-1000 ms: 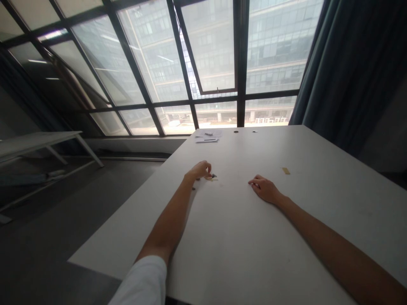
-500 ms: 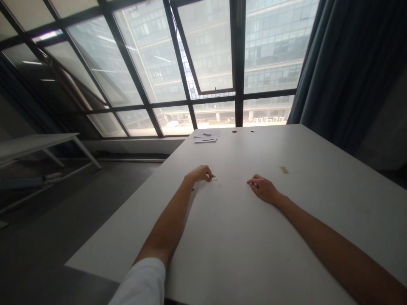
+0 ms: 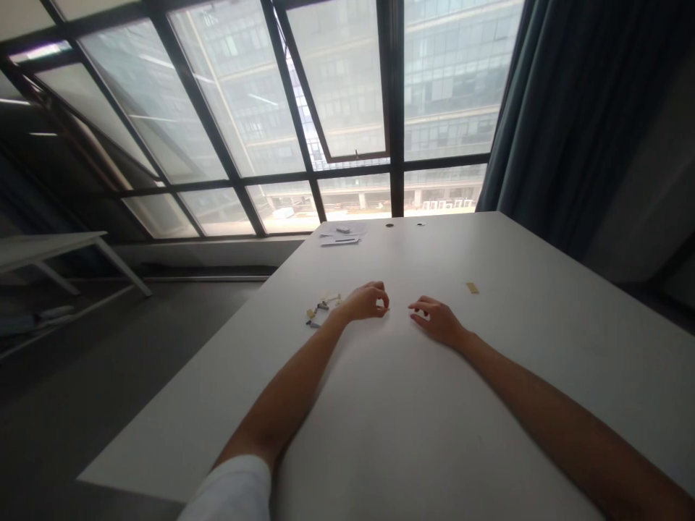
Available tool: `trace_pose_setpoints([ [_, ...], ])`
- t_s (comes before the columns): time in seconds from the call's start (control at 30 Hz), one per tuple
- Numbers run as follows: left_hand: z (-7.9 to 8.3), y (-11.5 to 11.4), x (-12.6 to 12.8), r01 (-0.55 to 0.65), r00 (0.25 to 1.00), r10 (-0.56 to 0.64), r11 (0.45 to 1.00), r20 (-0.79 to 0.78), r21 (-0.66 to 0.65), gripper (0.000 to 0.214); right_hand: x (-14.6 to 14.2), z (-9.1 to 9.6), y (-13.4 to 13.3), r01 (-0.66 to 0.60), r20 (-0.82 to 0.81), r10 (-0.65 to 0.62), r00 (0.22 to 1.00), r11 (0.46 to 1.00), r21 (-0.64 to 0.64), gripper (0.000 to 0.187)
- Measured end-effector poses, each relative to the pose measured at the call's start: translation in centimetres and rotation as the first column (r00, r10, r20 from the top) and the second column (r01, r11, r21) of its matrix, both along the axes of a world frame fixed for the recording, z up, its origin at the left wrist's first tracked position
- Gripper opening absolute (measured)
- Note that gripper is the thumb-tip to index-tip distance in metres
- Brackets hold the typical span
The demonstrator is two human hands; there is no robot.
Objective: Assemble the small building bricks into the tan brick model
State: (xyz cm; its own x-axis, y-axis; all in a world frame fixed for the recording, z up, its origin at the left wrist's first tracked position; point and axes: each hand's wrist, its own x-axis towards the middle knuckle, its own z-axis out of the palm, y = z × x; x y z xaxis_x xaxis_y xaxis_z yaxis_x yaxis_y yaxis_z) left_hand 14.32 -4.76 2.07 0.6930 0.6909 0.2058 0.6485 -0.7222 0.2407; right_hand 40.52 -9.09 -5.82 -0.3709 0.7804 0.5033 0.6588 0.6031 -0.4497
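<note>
My left hand (image 3: 368, 301) is over the middle of the white table (image 3: 380, 420), thumb and forefinger pinched together low against the surface. Whatever is between those fingertips is too small to make out. Across a short gap to the right, my right hand (image 3: 435, 318) rests with its thumb and fingers apart, and nothing shows between them. A loose group of small pieces (image 3: 320, 310), beige, grey and dark, lies on the table just left of my left wrist, which partly covers it.
A small yellowish rectangular piece (image 3: 472, 288) lies to the right beyond my right hand. Papers (image 3: 341, 241) lie at the table's far left corner, near a round dark spot (image 3: 389, 225). Windows and a dark curtain (image 3: 548, 108) stand behind; another table (image 3: 48, 246) is at left.
My left hand has moved right, uncovering the small pieces it hid. My right hand's fingers have spread from a closer pinch, and the two hands are nearer each other. The view has shifted slightly.
</note>
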Motion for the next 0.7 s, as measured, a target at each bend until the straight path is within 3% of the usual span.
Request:
trace_pose_setpoints([
  [0.13,-2.2,-1.8,3.4,0.011,0.997,-0.016,0.997,0.077,0.072,0.009,-0.5,0.1,-0.2,-0.061,0.017,0.06,0.998,0.997,0.041,0.015],
  [0.3,-4.2,-2.8,4.8,0.0,0.993,-0.012,0.995,0.12,0.099,0.013,-0.4,-0.2,0.0,-0.081,0.067,0.076,0.995,0.994,0.076,0.015],
  [0.7,-5.3,-2.6,5.0,-0.022,0.985,-0.002,0.99,0.17,0.141,0.01,-0.1,0.5,0.0,-0.111,0.232,0.076,0.97,0.984,0.14,0.014],
])
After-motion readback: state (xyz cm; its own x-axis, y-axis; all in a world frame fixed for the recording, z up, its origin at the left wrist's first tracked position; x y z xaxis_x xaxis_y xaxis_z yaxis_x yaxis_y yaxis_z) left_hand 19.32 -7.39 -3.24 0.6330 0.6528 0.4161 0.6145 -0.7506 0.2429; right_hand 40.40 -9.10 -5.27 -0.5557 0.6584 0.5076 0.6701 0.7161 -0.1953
